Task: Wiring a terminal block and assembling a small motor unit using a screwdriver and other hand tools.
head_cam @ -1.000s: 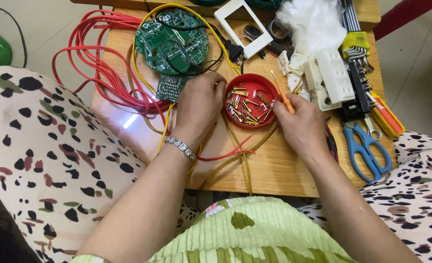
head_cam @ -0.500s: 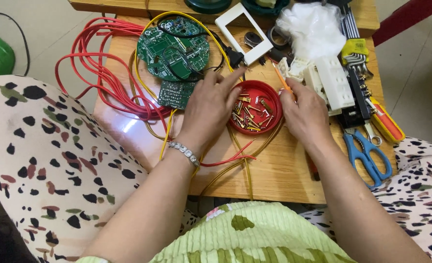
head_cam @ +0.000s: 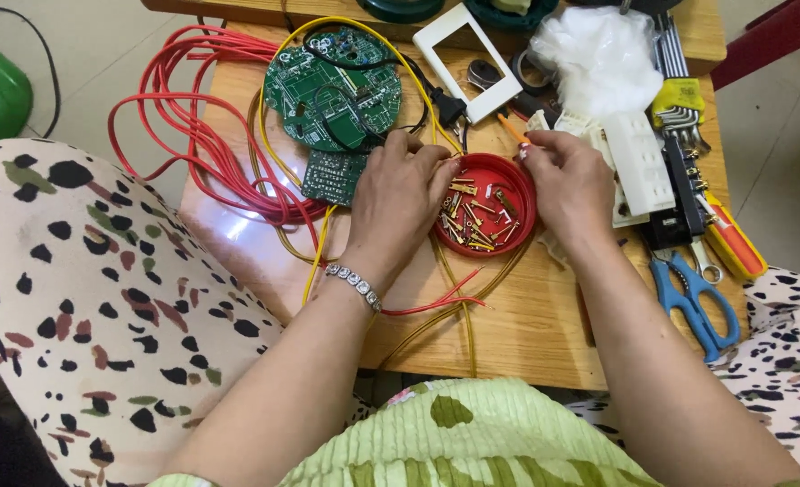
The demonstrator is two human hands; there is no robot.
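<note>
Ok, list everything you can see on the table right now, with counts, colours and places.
Lid: one, red, table centre, holding small brass screws
Round circuit board: one, green, upper left of lid
Small circuit board: one, green, below the round one
Red cable: one coil, table's left edge
Yellow wire: looped around boards
Switch frame: one, white, top centre
Scissors: one, blue handles, right edge
Hex keys: one set, yellow holder, top right
Table: wooden
Left hand: fingertips at lid's left rim
Right hand: at lid's right rim
</note>
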